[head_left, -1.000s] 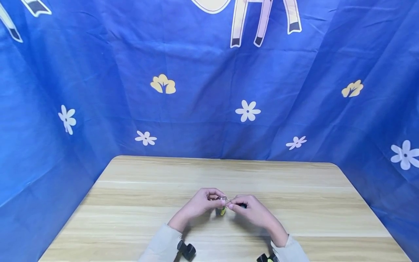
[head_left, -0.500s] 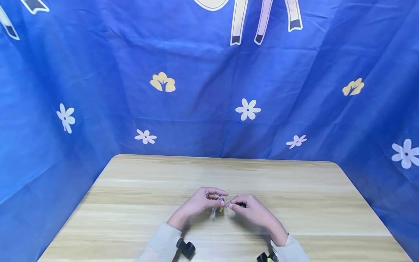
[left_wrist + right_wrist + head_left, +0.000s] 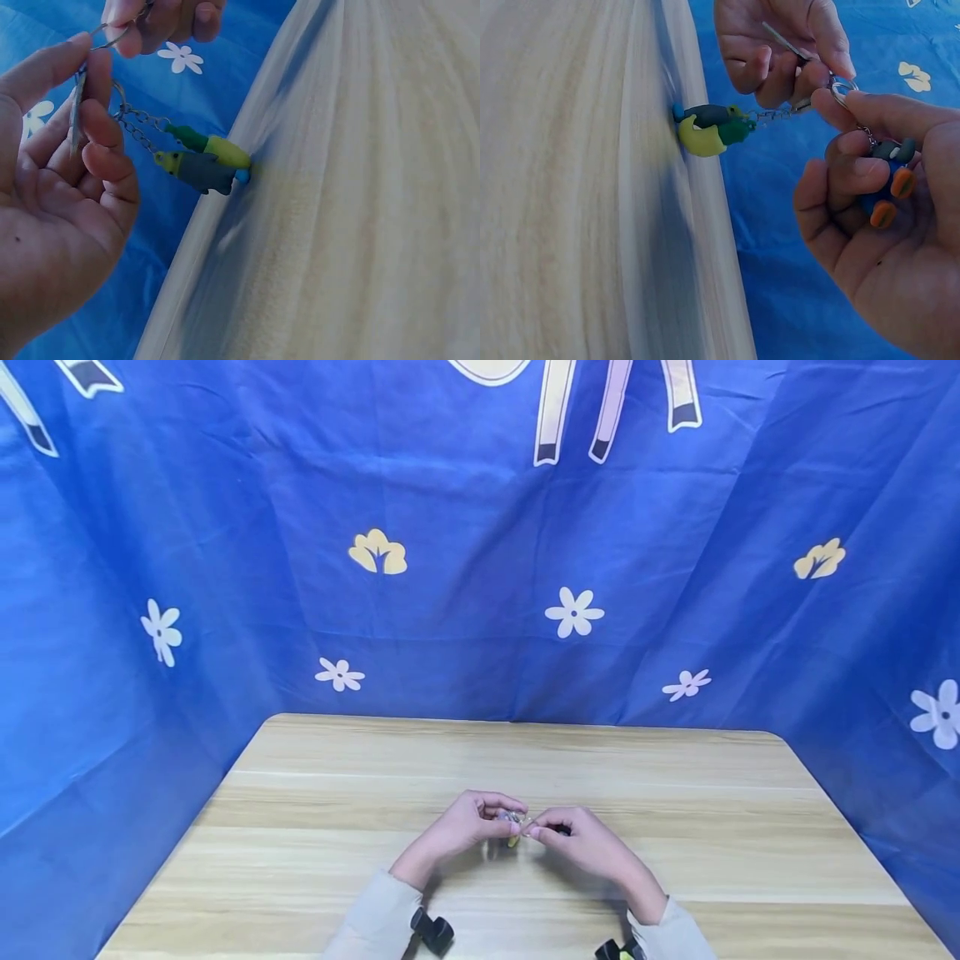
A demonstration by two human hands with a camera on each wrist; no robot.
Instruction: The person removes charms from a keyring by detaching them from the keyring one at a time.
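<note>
My left hand [image 3: 480, 820] pinches a bunch on a key ring between thumb and fingers. A flat metal key [image 3: 76, 112] lies against its fingers. From it, two small charms hang on chains: a grey-and-blue animal [image 3: 202, 172] and a green-and-yellow one [image 3: 230, 153]. Facing it, my right hand [image 3: 583, 842] pinches a metal split ring [image 3: 844, 90] at the left fingertips. A third charm, grey and blue with orange feet [image 3: 902, 182], dangles from a short chain against the right palm. The fingertips of both hands meet around the ring.
Both hands are held over the near middle of a light wood table [image 3: 360, 768]. A blue cloth [image 3: 465, 635] printed with flowers surrounds its back and sides. Black wrist devices [image 3: 432, 932] sit at the cuffs.
Both hands stay together at the ring. The charms below the left hand swing and turn slightly, and the ring between the fingertips shifts. The head view drifts a little.
</note>
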